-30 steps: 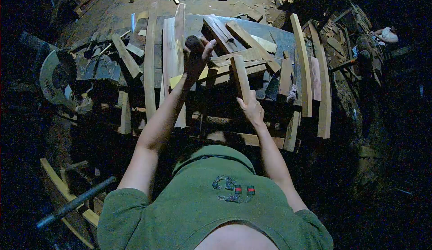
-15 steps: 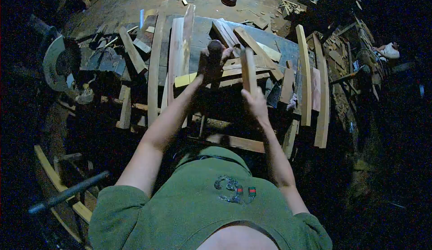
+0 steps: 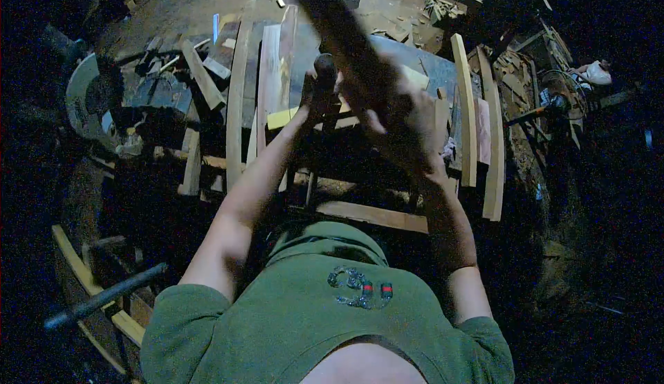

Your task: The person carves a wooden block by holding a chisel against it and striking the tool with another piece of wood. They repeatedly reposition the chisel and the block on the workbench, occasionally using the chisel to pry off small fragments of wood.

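Note:
My left hand (image 3: 311, 93) is closed round a dark, round-topped handle (image 3: 324, 66) that stands up over the workbench; its lower part is lost in shadow. To its right, my right hand (image 3: 413, 124) grips a wooden bar (image 3: 342, 34), raised close to the camera and slanting up to the left, blurred. The bar is apart from the handle's top, as far as I can tell, and covers part of the bench. Under my left wrist a yellow-edged piece of wood (image 3: 282, 119) lies across the bench.
Long wooden strips (image 3: 238, 107) lie over the bench's left side, with more strips (image 3: 465, 114) on the right. A curved metal machine guard (image 3: 81, 100) stands at far left. A dark bar (image 3: 107, 295) juts out lower left. Another person (image 3: 596, 74) is at far right.
My right hand has lifted the wooden bar toward the camera and tilted it left; it was lower and nearly upright. My left hand keeps hold of the handle, shifted slightly left.

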A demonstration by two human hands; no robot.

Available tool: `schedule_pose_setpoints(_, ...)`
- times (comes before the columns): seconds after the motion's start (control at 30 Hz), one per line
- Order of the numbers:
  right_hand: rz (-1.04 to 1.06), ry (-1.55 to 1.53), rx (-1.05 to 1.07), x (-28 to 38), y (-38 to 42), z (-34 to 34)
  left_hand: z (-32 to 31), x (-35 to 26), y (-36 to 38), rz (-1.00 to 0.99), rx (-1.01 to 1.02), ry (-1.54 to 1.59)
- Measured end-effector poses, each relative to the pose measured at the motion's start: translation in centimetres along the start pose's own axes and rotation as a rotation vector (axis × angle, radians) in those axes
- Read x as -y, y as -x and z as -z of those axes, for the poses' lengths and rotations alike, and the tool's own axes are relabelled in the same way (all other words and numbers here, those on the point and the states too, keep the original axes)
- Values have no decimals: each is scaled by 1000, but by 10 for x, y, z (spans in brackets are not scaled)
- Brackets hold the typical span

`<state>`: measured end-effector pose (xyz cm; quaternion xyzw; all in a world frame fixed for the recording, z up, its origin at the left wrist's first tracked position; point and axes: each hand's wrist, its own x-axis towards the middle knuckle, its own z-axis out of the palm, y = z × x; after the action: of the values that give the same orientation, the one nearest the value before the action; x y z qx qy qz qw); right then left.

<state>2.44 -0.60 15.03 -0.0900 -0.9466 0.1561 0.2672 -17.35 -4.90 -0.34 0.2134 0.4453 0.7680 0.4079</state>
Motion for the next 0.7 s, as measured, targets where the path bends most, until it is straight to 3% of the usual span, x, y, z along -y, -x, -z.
schedule_pose_setpoints(0.03, -67, -414, -189, 60, -24, 36, -2, -1, 4, 11, -17, -98)
schedule_pose_setpoints(0.07, -69, -415, -188, 40, -19, 18, -2, -4, 16, 19, -28, -199)
schedule_pose_setpoints(0.13, -49, 29, 104, -16, -5, -31, -8, -12, 49, 25, -36, -406)
schedule_pose_setpoints(0.17, -103, 4, 314, 16, -13, -4, -1, -17, 101, 26, -37, -510)
schedule_pose_setpoints(0.2, -95, 53, 367, 3, -12, -14, -8, -21, 114, 29, -34, -619)
schedule_pose_setpoints(0.23, -62, 62, 276, 4, -12, -11, -20, -31, 76, 18, -37, -725)
schedule_pose_setpoints(0.3, -25, 62, 206, 1, -4, -17, -30, -43, 73, 24, -68, -926)
schedule_pose_setpoints(0.33, -126, -97, 137, -15, 6, -31, -22, -34, 67, 25, -74, -924)
schedule_pose_setpoints(0.4, -222, -257, 74, -36, 20, -50, -6, -16, 51, -293, -271, -708)
schedule_pose_setpoints(0.5, -607, -232, 264, -51, 44, -63, -7, -16, 52, -523, -481, -576)
schedule_pose_setpoints(0.63, -651, -126, 316, -92, 100, -114, -5, -31, 60, -428, -606, -348)
schedule_pose_setpoints(0.7, -714, -31, 346, -96, 119, -126, 8, -22, 54, -502, -664, -236)
